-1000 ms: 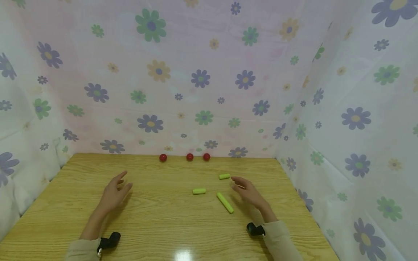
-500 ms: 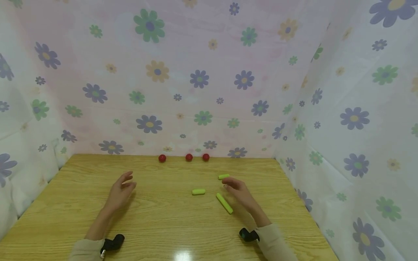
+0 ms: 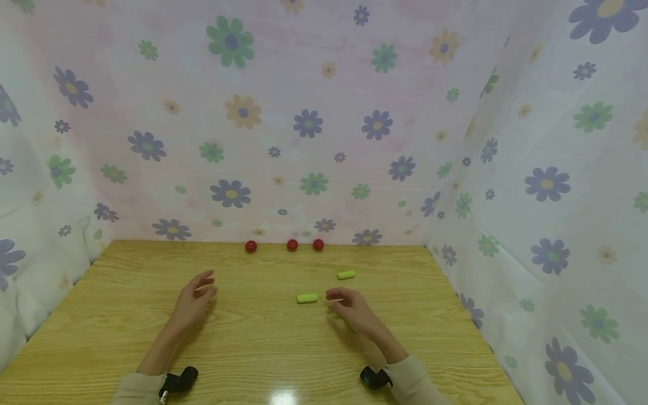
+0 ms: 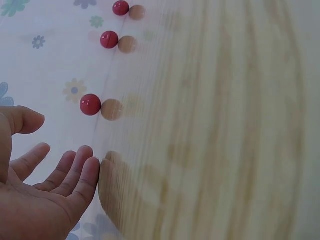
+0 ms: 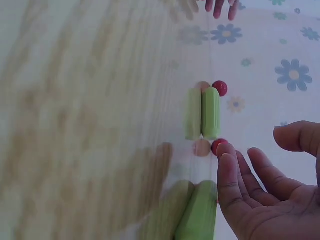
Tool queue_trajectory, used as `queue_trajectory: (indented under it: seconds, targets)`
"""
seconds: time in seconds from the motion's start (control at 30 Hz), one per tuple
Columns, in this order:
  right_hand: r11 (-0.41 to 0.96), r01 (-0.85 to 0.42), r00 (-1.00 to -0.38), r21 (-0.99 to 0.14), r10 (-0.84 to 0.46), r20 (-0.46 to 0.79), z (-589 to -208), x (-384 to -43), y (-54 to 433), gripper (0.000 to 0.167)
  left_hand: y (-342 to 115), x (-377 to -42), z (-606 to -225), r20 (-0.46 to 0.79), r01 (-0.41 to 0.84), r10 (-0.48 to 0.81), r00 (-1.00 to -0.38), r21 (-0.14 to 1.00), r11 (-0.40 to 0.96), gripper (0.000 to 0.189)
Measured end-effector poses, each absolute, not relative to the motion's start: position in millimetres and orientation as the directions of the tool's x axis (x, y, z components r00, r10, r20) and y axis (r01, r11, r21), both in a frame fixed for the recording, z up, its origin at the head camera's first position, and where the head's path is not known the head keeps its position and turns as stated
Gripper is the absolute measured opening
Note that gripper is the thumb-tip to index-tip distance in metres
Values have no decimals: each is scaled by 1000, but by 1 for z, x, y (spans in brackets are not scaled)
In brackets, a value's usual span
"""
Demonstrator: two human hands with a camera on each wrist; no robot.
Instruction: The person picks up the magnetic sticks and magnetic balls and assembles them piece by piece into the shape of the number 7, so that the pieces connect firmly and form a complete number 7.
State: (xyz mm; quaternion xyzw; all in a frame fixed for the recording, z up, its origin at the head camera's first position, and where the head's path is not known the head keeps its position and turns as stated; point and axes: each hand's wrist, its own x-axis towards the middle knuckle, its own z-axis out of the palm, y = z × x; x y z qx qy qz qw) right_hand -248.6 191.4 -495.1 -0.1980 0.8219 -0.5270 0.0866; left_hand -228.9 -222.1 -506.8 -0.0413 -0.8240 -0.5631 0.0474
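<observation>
My right hand (image 3: 356,313) hovers over the table at centre right, fingers loosely bent with nothing between them. It partly covers a longer light-green ridged stick (image 3: 350,325). Just left of its fingertips lies a short green stick (image 3: 306,298), apart from them. Another short green stick (image 3: 346,275) lies farther back. In the right wrist view, a green stick (image 5: 211,114) shows beyond the fingers, with another green stick (image 5: 197,212) nearer. My left hand (image 3: 194,302) is held over the table's left part, holding nothing; its spread, relaxed fingers show in the left wrist view.
Three shiny red balls, a left one (image 3: 251,247), a middle one (image 3: 292,245) and a right one (image 3: 318,244), sit along the back edge of the wood-grain table (image 3: 253,349). Flower-printed cloth (image 3: 273,73) hangs behind and on both sides.
My right hand has moved left and slightly nearer me, from beside the far short stick to over the longer one. My left hand has drifted slightly right. The sticks and balls stay put.
</observation>
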Motion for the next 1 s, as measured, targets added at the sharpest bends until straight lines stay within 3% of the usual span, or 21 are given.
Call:
queue_trajectory:
  seconds: [0.63,1.0]
  targets:
    - [357,-164,-912,-920,-411,3,-501,-242,171,50,-210,-236,-508,115,105,-11,-993,939,328,54]
    - [382,-125,-922,-916,-386,-35,-503,-249,162,52,-202,-253,-507,167,131,-108,-980,950,284,47]
